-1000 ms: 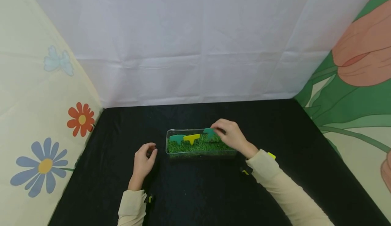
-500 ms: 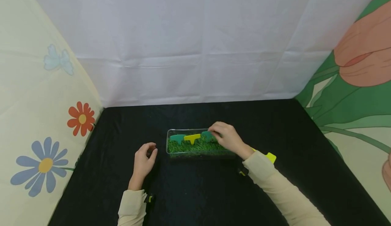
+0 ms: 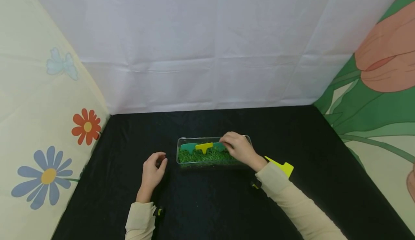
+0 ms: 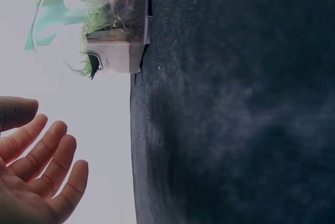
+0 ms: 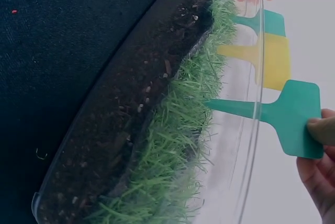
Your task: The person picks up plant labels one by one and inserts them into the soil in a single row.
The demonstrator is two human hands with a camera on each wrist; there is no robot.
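Observation:
A clear plastic box (image 3: pixel 194 164) of dark soil and green grass (image 3: pixel 207 156) stands mid-table. My right hand (image 3: pixel 240 148) pinches the head of a teal T-shaped plant label (image 5: pixel 297 120) between thumb and fingers. Its pointed tip meets the grass in the right wrist view; how deep it goes is hidden. Left of it, a yellow plant label (image 3: pixel 204 146) and another teal plant label (image 3: pixel 188 147) stand upright in the grass. My left hand (image 3: pixel 152 171) rests left of the box, fingers relaxed and holding nothing.
A loose yellow plant label (image 3: pixel 286 168) lies on the black tablecloth (image 3: pixel 201 204), partly behind the right sleeve (image 3: pixel 291 193). A white cloth backdrop (image 3: pixel 210 52) hangs behind the table. Flower-patterned panels (image 3: pixel 48 124) flank it on both sides.
My right hand has moved left and slightly nearer with the teal plant label, closer to the yellow one in the grass. The sleeve uncovers more of the loose yellow label. My left hand stays still.

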